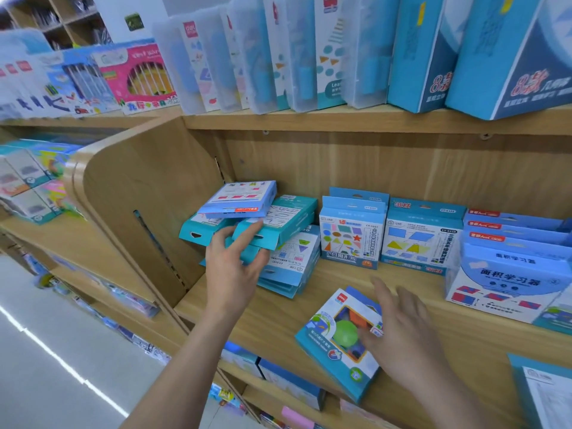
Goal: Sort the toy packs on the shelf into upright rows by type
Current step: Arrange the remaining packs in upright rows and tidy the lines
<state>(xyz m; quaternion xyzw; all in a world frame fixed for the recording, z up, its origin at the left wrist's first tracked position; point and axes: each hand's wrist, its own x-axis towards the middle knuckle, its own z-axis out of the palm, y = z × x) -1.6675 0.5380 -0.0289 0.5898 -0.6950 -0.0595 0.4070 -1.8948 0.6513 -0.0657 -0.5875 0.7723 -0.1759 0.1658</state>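
Observation:
A messy pile of toy packs lies at the left end of the wooden shelf. A light blue pack lies on top, teal packs sit under it, and white-and-teal packs are at the bottom. My left hand pinches the front edge of a teal pack in the pile, one finger on top and the others beneath. A teal pack with a green ball lies flat near the shelf front. My right hand is spread over its right side, the thumb touching it. Two shape packs stand upright behind.
Blue packs stand in a row at the right, behind a large white-and-blue box. A wooden side panel closes the shelf on the left. The upper shelf carries clear plastic cases and blue boxes. More packs fill the shelf below.

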